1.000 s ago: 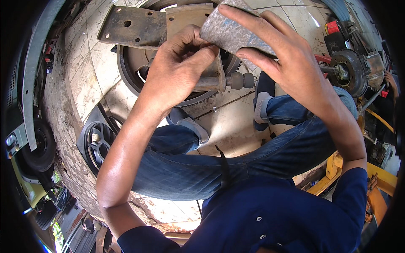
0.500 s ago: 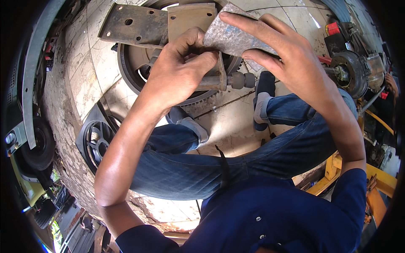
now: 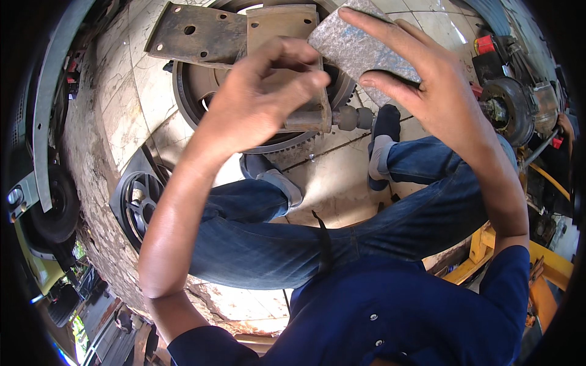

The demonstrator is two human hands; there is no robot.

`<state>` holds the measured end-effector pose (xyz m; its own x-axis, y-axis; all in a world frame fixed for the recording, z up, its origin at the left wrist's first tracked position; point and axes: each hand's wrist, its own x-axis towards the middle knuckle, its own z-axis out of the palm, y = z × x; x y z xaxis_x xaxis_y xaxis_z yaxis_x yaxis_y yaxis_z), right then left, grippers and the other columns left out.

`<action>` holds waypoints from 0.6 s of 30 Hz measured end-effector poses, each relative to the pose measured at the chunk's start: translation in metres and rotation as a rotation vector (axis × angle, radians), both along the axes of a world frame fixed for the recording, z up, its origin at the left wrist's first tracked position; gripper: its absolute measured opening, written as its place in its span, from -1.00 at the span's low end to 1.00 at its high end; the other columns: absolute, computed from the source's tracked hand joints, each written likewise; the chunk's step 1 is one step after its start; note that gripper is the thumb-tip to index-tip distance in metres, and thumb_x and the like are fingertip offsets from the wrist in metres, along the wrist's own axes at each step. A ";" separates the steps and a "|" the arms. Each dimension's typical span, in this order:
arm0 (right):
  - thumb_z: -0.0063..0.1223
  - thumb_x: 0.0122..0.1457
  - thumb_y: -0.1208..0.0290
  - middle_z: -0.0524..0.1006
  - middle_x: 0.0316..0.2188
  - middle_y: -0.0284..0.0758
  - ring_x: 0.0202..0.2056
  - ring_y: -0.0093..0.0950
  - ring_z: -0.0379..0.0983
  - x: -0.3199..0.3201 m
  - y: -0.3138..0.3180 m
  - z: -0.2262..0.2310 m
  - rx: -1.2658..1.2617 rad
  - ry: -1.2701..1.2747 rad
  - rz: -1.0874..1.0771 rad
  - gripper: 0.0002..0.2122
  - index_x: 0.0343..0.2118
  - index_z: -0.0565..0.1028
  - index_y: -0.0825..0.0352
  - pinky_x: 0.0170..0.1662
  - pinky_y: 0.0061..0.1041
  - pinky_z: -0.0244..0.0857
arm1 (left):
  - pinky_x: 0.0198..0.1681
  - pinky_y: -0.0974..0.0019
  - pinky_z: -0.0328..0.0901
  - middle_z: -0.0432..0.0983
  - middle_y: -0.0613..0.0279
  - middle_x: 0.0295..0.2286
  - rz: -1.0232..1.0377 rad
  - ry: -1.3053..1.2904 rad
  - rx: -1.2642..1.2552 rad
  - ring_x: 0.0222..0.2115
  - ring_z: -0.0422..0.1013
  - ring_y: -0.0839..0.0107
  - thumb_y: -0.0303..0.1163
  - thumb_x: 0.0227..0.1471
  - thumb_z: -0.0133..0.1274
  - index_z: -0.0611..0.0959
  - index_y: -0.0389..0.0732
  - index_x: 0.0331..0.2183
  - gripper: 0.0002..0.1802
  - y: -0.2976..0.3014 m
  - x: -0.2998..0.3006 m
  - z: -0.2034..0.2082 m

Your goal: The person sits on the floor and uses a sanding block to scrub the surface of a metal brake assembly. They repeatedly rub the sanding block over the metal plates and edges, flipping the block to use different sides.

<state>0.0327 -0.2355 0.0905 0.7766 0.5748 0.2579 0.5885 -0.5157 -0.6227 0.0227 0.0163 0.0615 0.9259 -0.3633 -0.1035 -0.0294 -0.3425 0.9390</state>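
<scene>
My right hand (image 3: 421, 76) grips a grey, speckled brake lining (image 3: 354, 49), a thick slab with a faint blue mark, its fingers along the upper edge and thumb along the lower. Just left of the slab, my left hand (image 3: 262, 97) has its thumb and forefinger apart, nothing visible between them. Beneath that hand lies a brown metal brake shoe (image 3: 284, 23) with holes, partly hidden by my fingers. A shaft with a dark rounded end (image 3: 351, 118) sticks out to its right. Another brown plate with holes (image 3: 195, 33) rests to the left.
A large toothed ring (image 3: 183, 100) lies under the plates on the tiled floor (image 3: 329, 189). At the right are a dark drum (image 3: 511, 110) and a yellow frame (image 3: 549, 259). A black spoked wheel part (image 3: 139, 204) sits left. Another person's hand (image 3: 566, 124) shows far right.
My left hand has let go of the brake lining's left edge, its fingers parting. My right hand has moved the lining slightly to the right.
</scene>
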 end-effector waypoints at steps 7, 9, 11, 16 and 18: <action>0.30 0.06 0.55 0.53 -0.11 -0.24 -0.14 -0.36 0.48 -0.009 0.007 -0.013 -0.008 0.013 -0.048 -0.37 0.25 0.41 0.11 -0.03 -0.31 0.37 | -0.18 0.39 0.40 0.62 0.24 -0.36 0.032 0.044 -0.016 -0.32 0.52 0.56 -0.28 0.19 0.20 0.65 -0.25 -0.32 -0.79 -0.010 -0.001 -0.004; 0.32 0.05 0.53 0.49 -0.03 -0.23 -0.08 -0.33 0.46 -0.008 0.007 -0.014 -0.036 0.046 -0.047 -0.35 0.26 0.40 0.09 0.01 -0.30 0.36 | -0.21 0.39 0.40 0.61 0.26 -0.38 0.062 0.114 -0.033 -0.34 0.50 0.58 -0.28 0.20 0.20 0.65 -0.26 -0.31 -0.78 -0.011 -0.003 -0.003; 0.34 0.04 0.50 0.42 0.09 -0.20 0.03 -0.29 0.43 -0.008 0.008 -0.015 -0.083 0.076 -0.048 -0.32 0.28 0.38 0.07 0.08 -0.29 0.34 | -0.23 0.42 0.35 0.59 0.31 -0.40 0.086 0.197 -0.061 -0.35 0.46 0.61 -0.26 0.21 0.19 0.66 -0.23 -0.30 -0.78 -0.013 -0.004 -0.001; 0.33 0.06 0.45 0.12 0.34 -0.14 0.27 -0.07 0.21 -0.011 0.016 -0.031 -0.082 -0.080 -0.041 -0.33 0.27 0.35 0.02 0.26 -0.21 0.27 | -0.16 0.49 0.26 0.57 0.38 -0.41 0.116 0.386 -0.224 -0.30 0.41 0.64 -0.22 0.22 0.18 0.67 -0.18 -0.29 -0.78 -0.014 -0.005 0.005; 0.33 0.06 0.45 0.12 0.34 -0.15 0.27 -0.08 0.21 -0.011 0.018 -0.037 -0.099 -0.130 -0.059 -0.34 0.26 0.36 0.03 0.26 -0.19 0.27 | -0.09 0.42 0.28 0.57 0.38 -0.41 0.118 0.374 -0.224 -0.29 0.43 0.60 -0.19 0.22 0.18 0.68 -0.17 -0.29 -0.76 -0.014 -0.003 0.007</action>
<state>0.0219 -0.2171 0.0531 0.7737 0.5566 0.3026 0.6275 -0.6073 -0.4873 0.0192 0.0028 0.0680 0.8760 -0.3096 -0.3699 0.3534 -0.1099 0.9290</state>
